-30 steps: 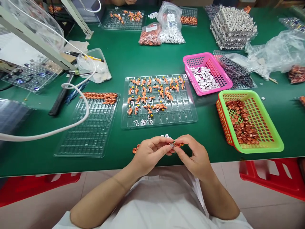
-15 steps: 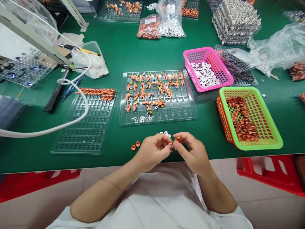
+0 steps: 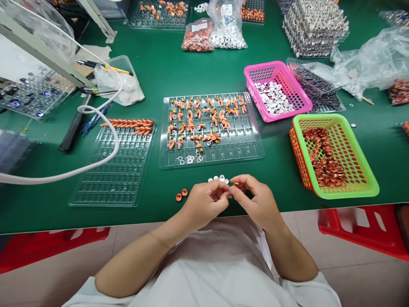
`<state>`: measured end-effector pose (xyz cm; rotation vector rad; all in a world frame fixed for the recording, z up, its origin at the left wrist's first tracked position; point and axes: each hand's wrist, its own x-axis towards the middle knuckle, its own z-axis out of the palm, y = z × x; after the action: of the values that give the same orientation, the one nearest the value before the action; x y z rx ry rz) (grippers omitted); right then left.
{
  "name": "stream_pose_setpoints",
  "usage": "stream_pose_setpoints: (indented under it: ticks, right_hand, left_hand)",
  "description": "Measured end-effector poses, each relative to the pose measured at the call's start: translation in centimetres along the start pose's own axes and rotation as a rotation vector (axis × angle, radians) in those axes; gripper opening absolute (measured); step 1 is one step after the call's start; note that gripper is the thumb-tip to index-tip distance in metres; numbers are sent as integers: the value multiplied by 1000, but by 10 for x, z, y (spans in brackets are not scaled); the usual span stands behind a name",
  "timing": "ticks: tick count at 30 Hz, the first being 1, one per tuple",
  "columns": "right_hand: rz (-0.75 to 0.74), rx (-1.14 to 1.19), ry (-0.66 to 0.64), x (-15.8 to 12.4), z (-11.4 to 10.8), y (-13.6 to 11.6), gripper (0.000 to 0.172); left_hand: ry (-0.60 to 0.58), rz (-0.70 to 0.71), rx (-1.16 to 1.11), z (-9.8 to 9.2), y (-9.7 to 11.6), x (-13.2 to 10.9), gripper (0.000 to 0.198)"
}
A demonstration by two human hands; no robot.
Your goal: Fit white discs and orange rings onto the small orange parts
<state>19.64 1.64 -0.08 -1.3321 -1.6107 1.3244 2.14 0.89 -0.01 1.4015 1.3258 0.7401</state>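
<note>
Leftmost of what I log: clear tray (image 3: 110, 179), its near edge just short of the desk (image 3: 156, 183) edge. Next, two copper discs (image 3: 178, 197) just beside the left hand (image 3: 201, 202). Left hand: pinched narrow on a small part (image 3: 228, 192), mostly hidden by the fingers. Right hand (image 3: 258, 202) meets it, thumb and fingers pinching a small orange piece (image 3: 236, 184); I cannot tell if the two are joined. Hands near the front edge, white discs (image 3: 216, 178) just beyond. Rightward, room sideways up to the lime basket (image 3: 367, 192)
</note>
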Motion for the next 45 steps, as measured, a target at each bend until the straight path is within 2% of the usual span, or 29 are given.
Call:
stream_pose_setpoints:
  ticks: [6, 14, 16, 20, 23, 31, 36, 41, 45]
  right_hand:
    - [22, -15, -35, -4, -1, -4, 16]
    - [-6, -12, -52, -9, 2, 5, 10]
    - [-30, -38, -39, -9, 2, 7, 7]
    - [-54, -68, 1, -9, 2, 10, 7]
    - [-76, -85, 21, -9, 2, 8, 8]
    - [-134, -83, 25, -8, 1, 3, 8]
    - [-136, -69, 19, -8, 1, 0, 9]
    - [-61, 16, -16, -9, 1, -1, 7]
    - [-76, 100, -71, -10, 2, 2, 9]
  left_hand:
    - [32, 15, 36, 0, 3, -5, 16]
    - [12, -79, -66, -5, 3, -5, 12]
    - [-15, -105, -119, -5, 1, -4, 11]
    - [-147, -156, -307, -6, -1, -4, 17]
    - [-156, -168, -377, -7, 1, -4, 21]
    - [-181, -3, -287, -10, -1, -8, 23]
    - [-116, 129, -155, -9, -2, -10, 22]
    - [-52, 192, -107, -6, 1, -14, 20]
    - [-24, 244, -86, -3, 1, -18, 19]
